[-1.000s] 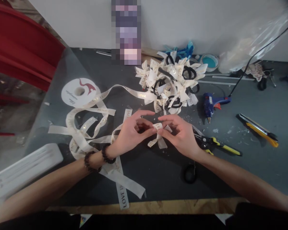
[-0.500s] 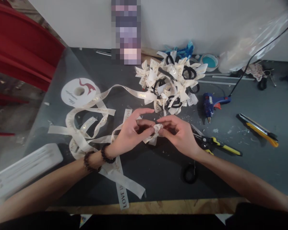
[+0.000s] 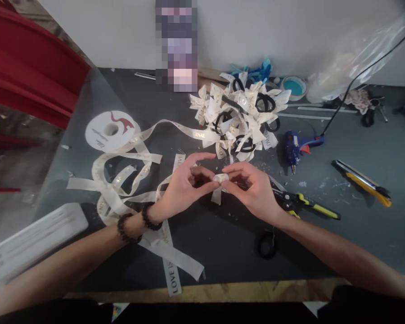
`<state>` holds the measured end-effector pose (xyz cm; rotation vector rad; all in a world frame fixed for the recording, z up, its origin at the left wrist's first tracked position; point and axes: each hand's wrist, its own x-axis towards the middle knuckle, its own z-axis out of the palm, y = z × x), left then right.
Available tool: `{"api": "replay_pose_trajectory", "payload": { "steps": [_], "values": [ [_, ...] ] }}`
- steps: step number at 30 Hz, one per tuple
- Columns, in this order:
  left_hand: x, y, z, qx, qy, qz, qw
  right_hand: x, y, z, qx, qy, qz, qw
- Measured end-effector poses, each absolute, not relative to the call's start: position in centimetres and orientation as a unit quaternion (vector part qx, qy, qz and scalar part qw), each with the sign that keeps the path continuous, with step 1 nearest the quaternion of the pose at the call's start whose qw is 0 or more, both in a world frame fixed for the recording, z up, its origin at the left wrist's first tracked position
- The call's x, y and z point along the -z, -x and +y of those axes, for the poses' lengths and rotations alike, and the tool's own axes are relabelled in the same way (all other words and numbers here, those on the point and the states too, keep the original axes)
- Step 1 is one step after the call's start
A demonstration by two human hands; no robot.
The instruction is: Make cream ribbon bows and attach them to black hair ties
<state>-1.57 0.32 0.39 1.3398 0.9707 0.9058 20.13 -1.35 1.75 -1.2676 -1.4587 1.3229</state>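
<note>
Both your left hand [image 3: 186,183] and right hand [image 3: 253,189] pinch the ribbon piece [image 3: 221,178] between them, neither nearer; its fold lies crosswise, its tail [image 3: 216,197] points toward you, and the bows [image 3: 255,129] sit just beyond.

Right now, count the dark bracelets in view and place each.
2: one bracelet just behind the left hand, the other bracelet farther up the same arm.

"LOVE IS", "RNAL" on ribbons [image 3: 171,270]
</note>
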Motion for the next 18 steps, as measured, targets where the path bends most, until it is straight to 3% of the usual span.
{"api": "replay_pose_trajectory", "payload": {
  "steps": [7, 18],
  "values": [
    [-0.26, 1.50, 0.52, -0.417, -0.542, 0.427, 0.592, -1.51, -20.22, -1.41, -0.479, 0.511, -0.595, 0.395],
    [-0.26, 1.37, -0.26, -0.445, -0.616, 0.430, 0.488, -2.16, -20.30, -1.56, -0.452, 0.490, -0.642, 0.378]
  ]
}}
